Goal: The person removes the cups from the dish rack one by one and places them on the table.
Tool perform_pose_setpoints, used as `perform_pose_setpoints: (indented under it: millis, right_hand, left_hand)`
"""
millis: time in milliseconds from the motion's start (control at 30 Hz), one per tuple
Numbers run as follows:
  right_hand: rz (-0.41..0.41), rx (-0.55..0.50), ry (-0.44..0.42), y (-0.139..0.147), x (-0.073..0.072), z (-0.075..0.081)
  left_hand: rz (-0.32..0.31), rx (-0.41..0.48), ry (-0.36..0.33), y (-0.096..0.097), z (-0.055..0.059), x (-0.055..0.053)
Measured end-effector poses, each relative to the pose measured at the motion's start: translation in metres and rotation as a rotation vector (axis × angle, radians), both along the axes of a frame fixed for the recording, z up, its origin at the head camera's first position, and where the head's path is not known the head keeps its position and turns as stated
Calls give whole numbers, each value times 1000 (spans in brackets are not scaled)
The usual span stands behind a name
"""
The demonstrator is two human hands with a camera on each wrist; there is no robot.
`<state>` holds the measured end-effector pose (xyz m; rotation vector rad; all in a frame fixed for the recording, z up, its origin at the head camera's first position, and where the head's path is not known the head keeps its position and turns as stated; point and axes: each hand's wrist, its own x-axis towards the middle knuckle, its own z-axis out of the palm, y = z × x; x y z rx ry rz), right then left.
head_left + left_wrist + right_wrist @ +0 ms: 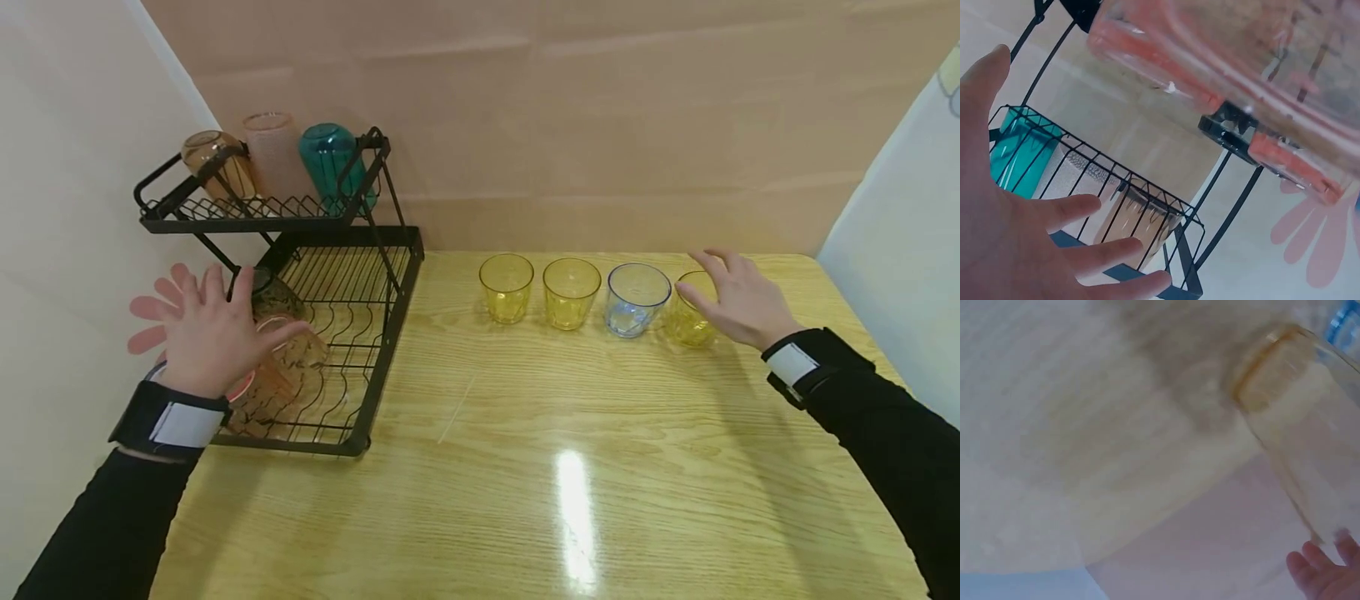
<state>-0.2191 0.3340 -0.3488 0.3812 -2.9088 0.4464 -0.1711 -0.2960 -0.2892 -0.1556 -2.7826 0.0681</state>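
The right hand (742, 304), with its thumb and fingers spread apart, is held just beside the rightmost yellow glass (687, 325), which is partly covered by the thumb; whether it is touched cannot be told. The left hand (213, 337) is held with fingers widely spread above the lower tier of the black rack (393, 333), where tipped clear glasses (303, 358) are partly hidden by it. On the yellow glass's left side, a blue-rimmed glass (637, 287) is placed near, then two more yellow glasses. The row is set near the back edge of the table (480, 500), before a brown backdrop (637, 125). Wide wooden surface is left between rack and row, and in front of them.
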Motion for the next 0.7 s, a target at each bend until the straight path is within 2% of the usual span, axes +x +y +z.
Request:
perform_pose_setpoints:
  millis: [167, 333, 467, 600, 700]
  right_hand:
    - [32, -6, 15, -16, -6, 31]
    - [84, 19, 30, -47, -9, 55]
    - [168, 45, 63, -75, -5, 61]
    - [250, 71, 88, -97, 2, 61]
    - [286, 75, 83, -109, 5, 61]
  left_hand:
    - [37, -23, 9, 1, -6, -3]
    - [109, 24, -100, 8, -15, -6]
    - [125, 47, -161, 13, -20, -9]
    - [93, 42, -174, 16, -20, -11]
    - [72, 39, -211, 17, -21, -12]
